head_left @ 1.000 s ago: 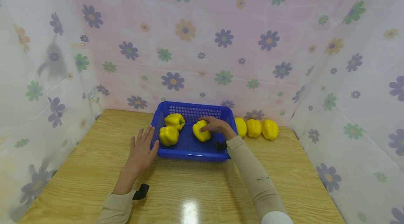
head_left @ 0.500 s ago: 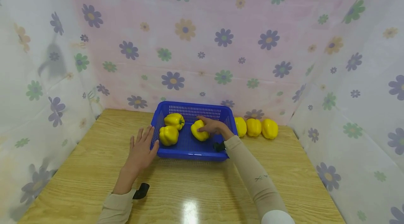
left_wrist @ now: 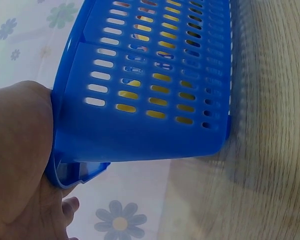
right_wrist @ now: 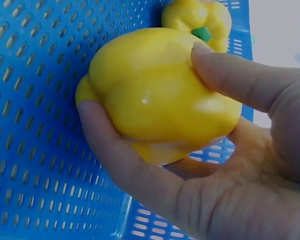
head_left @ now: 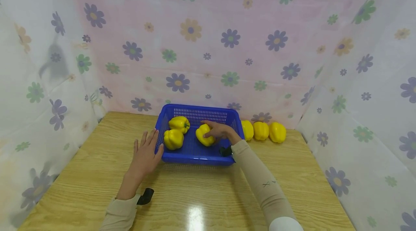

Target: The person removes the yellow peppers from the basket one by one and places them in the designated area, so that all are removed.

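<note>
Inside a blue plastic basket (head_left: 198, 160), my right hand (head_left: 221, 132) grips a yellow bell pepper (head_left: 203, 136). The right wrist view shows its thumb and fingers curled round the pepper (right_wrist: 150, 90), which is just above or on the perforated floor; I cannot tell which. Two more yellow peppers, a front one (head_left: 173, 139) and a back one (head_left: 180, 124), lie at the basket's left end. My left hand (head_left: 144, 155) rests against the left rim with its fingers extended. In the left wrist view, that hand (left_wrist: 20, 160) touches the basket's rim (left_wrist: 60, 100).
Right of the basket, three yellow peppers stand in a row: one partly hidden by the rim (head_left: 248, 130), a middle pepper (head_left: 261, 131) and an outer pepper (head_left: 277, 132). The wooden table (head_left: 182, 198) meets flowered cloth walls (head_left: 208, 61) at the back and sides.
My right hand has shifted slightly left with the pepper inside the basket. The left hand and the basket stay nearly where they were.
</note>
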